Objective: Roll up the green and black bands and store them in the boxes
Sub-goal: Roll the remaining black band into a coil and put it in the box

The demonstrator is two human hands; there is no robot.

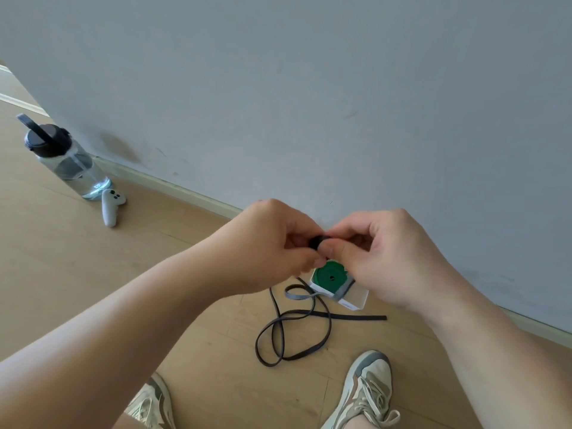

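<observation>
While both hands meet just above the middle of the view, the left hand (pixel 272 246) and the right hand (pixel 380 252) each close their grip on the same small dark coil, the rolled start of the black band (pixel 356 317), pinched between curled fingers and thumbs with the two hands touching around it. From that coil the loose rest of the band drops toward six o'clock and lies on the wooden floor (pixel 93 274) in crossing loops, one straight tail pointing to three o'clock. A paler grey stretch of it crosses the near corner of the white box (pixel 356 300), which stands on the floor close to the wall (pixel 309 88), directly beneath the right hand's thumb. Inside the box's left part sits the green band (pixel 329 275), wound into a flat disc with a small dark hole at its centre (the box's right part is mostly hidden by the hand, so its contents cannot be told). Well apart at ten o'clock, a clear water bottle (pixel 66 159) with a black lid stands by the wall, and a white controller (pixel 110 209) lies just beside its base. Two pale shoes (pixel 368 388) show at six o'clock, one either side of the loops.
</observation>
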